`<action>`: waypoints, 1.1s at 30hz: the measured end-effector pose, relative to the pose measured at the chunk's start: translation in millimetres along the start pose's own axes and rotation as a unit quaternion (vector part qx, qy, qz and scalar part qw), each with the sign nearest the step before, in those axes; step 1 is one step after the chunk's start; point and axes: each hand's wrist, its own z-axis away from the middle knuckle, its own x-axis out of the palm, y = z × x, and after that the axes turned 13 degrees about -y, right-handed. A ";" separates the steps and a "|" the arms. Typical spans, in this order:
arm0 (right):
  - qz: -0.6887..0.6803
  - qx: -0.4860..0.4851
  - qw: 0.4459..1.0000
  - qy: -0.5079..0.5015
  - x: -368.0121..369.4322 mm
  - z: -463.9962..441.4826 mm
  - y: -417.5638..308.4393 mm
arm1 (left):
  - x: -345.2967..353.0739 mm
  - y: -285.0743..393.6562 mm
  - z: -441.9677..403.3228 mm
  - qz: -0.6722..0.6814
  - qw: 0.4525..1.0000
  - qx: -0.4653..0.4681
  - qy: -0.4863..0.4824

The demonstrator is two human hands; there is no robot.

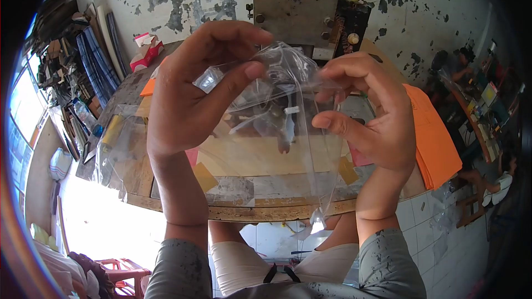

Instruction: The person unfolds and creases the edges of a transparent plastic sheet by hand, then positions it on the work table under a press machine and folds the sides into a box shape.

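A crumpled clear plastic sheet or bag [285, 72] is held up above the table between my two hands, its long folds hanging down past the table's front edge. My left hand [202, 80] is curled around its upper left part, thumb and forefinger bent towards it and the other fingers partly behind. On the other side, my right hand [371, 108] has its bent fingers at the plastic's right edge, partly behind the film, while its thumb stands apart from them. Under the plastic lies a tan board or paper [260, 152], seen blurred through the film.
Orange sheets [435, 138] are stacked at the table's right side. More clear plastic [124, 149] lies at the left. A red and white box [147, 52] sits at the back left. A bolted metal plate [293, 5] stands behind. Another person [463, 63] sits far right.
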 end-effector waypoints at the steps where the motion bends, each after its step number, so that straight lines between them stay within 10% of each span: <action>1: -0.008 0.004 1.000 -0.008 -0.6 1.0 0.5 | 0.2 -1.0 -0.1 0.002 1.000 -0.001 0.001; 10: 0.048 -0.062 0.997 -0.025 4.0 -2.0 -5.8 | -8.8 3.7 1.7 -0.041 0.989 0.022 -0.141; 18: 0.069 -0.094 0.993 0.004 4.9 -4.8 -6.4 | -0.6 3.1 2.0 0.189 0.976 -0.073 -0.077; 33: 0.058 -0.053 0.996 -0.035 -15.1 2.1 2.1 | -0.7 -3.0 2.1 0.084 0.992 -0.058 -0.076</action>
